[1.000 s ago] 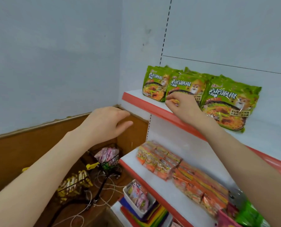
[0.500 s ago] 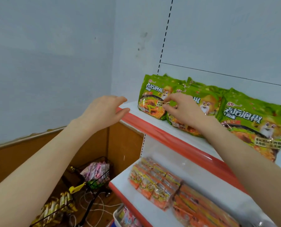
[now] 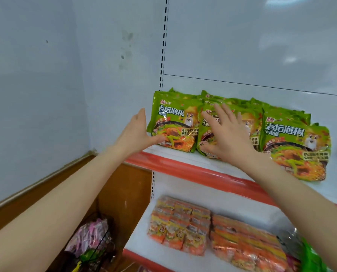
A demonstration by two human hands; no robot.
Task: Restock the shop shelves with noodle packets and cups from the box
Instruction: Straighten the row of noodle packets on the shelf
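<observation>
You're unpinching the middle packet (image 3: 251,120) under your right grip (image 3: 226,138), left grip (image 3: 136,132) reaching the end packet (image 3: 175,122), both spreading open: placing looks done, you're squaring up.

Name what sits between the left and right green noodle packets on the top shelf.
A middle green packet, partly covered by the open right hand, in the head view.

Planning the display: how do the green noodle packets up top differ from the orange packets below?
The green noodle packets stand leaning on the back panel; the orange packets lie flat. The green noodle packets look larger and overlap loosely; the orange packets look smaller, in tight rows. Both rest on white, red-edged shelves.
</observation>
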